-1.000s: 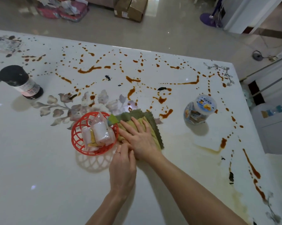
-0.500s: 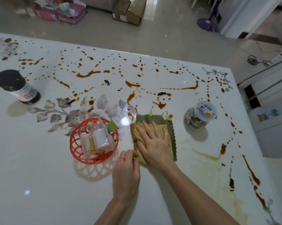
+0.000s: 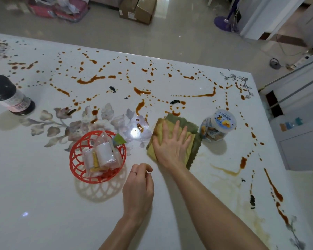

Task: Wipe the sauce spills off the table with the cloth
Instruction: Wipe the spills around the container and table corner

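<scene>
The right hand (image 3: 172, 145) presses flat on the yellow-green cloth (image 3: 190, 126); the left hand (image 3: 138, 186) rests loosely curled, empty. Most brown sauce spills (image 3: 90, 79) beyond both hands lie unwiped.

Left hand (image 3: 138, 184): 1 thin ring (image 3: 133, 172) on finger. Right hand (image 3: 170, 147) bare. Left forearm (image 3: 116, 235), right forearm (image 3: 211, 210) bare.

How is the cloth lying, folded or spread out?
Folded: a yellow layer of the cloth lies over a green one, edges offset, pressed flat on the table by the right hand.

Home dining rm: floral table (image 3: 43, 195), snack jar (image 3: 218, 126), cardboard box (image 3: 137, 9) on floor (image 3: 170, 37).
</scene>
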Tool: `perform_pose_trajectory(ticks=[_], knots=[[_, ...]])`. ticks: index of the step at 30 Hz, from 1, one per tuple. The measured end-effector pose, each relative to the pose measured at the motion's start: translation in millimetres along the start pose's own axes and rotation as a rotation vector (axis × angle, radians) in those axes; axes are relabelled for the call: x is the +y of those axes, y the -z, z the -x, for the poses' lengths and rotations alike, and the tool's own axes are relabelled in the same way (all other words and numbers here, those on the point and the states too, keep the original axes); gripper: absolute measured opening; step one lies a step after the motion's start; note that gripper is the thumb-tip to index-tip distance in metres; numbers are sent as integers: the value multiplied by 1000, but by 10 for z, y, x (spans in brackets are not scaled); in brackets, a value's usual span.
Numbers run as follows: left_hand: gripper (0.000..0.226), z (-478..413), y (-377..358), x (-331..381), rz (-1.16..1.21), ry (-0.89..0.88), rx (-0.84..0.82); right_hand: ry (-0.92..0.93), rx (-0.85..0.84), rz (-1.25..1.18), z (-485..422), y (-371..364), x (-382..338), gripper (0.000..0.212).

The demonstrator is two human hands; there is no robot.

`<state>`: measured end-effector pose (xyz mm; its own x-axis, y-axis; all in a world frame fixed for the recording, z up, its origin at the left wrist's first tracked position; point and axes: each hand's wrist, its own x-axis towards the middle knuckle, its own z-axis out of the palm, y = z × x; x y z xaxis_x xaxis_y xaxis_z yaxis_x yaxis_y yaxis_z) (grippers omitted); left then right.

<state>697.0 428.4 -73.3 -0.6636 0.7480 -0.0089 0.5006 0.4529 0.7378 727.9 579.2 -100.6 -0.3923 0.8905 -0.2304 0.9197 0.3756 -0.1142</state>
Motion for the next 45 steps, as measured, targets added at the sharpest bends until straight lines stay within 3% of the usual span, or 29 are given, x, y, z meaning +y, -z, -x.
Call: perform_pose_trajectory(ticks=[10,16,19,23,30,45], knots=[[19,-121,-42,-33,-51,5,1,-62,16,-17,-121,15,-40,71],[49,-122,-115,-74,-233,-30,-56,4,57,-44,309,-42,59,81],[58,-96,-135,-107,-304,-42,-82,-41,69,-34,140,-48,52,75],[59,-111,-125,-132,-337,-37,-109,-104,39,-52,-34,-4,17,72],[56,-105,-71,-62,-400,-68,-159,-45,58,-3,707,-177,150,77],[60,-78,-74,-87,-454,-97,-189,-285,61,-82,-183,27,-92,75]])
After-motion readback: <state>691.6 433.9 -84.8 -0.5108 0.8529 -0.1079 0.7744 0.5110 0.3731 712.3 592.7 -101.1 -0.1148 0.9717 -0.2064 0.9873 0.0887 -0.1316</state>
